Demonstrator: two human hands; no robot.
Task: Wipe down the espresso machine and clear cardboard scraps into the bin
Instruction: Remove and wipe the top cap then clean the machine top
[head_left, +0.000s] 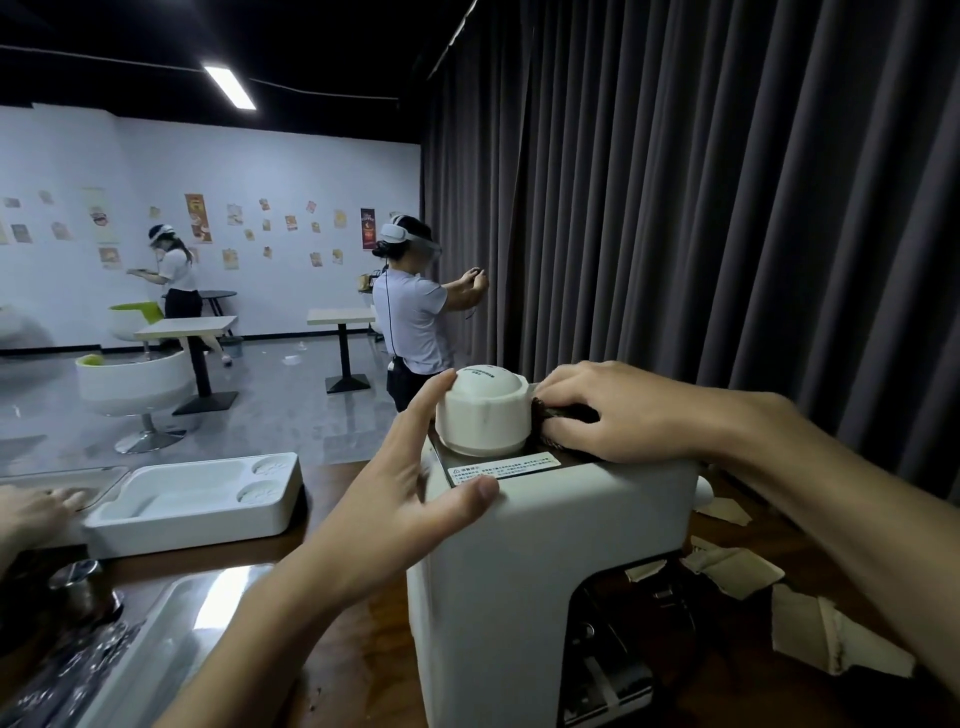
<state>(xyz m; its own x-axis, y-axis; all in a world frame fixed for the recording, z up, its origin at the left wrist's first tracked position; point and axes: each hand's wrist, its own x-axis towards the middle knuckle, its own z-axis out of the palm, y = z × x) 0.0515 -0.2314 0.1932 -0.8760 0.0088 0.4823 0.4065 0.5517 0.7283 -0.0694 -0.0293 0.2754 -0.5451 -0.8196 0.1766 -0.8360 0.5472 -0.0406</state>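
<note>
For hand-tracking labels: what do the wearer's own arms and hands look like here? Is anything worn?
Left hand and right hand: no gloves, rings or watch visible. Left forearm and right forearm are uncovered to the frame edge, with no sleeves in view. No cables, straps or markings on either.

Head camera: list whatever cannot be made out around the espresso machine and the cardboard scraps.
All in the head view:
- Cloth: mostly covered by the right hand gripping it.
- Warning label on the espresso machine: print too small to read.
- Machine's base: cut off by the bottom edge.
- Cardboard scraps: partly hidden behind the machine and right forearm.
- Bin: not in frame.
</note>
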